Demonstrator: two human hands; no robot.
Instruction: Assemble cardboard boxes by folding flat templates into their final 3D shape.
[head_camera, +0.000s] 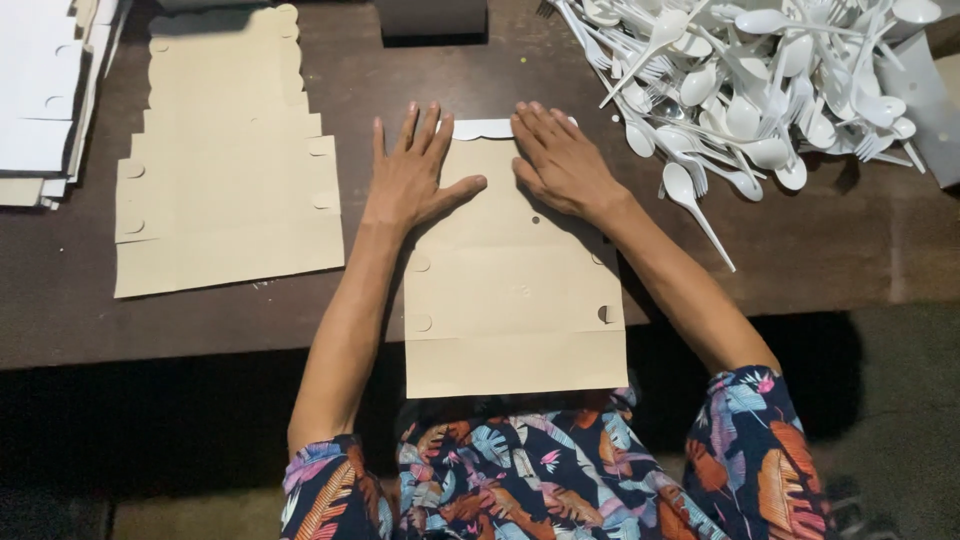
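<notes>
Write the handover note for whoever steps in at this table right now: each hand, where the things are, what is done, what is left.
Left hand: open, flat on the far end of the brown card blank, fingers spread.
Right hand: open, flat beside it on the same end, pressing near the scalloped white edge.
The blank lies flat at the table's near edge, overhanging toward the lap.
More flat blanks sit stacked to the left; white sheets are at the far left.
Heap of white plastic spoons and forks at the right.
Done: the blank is laid out; folding looks barely begun. Left: the stack looks unfolded.
</notes>
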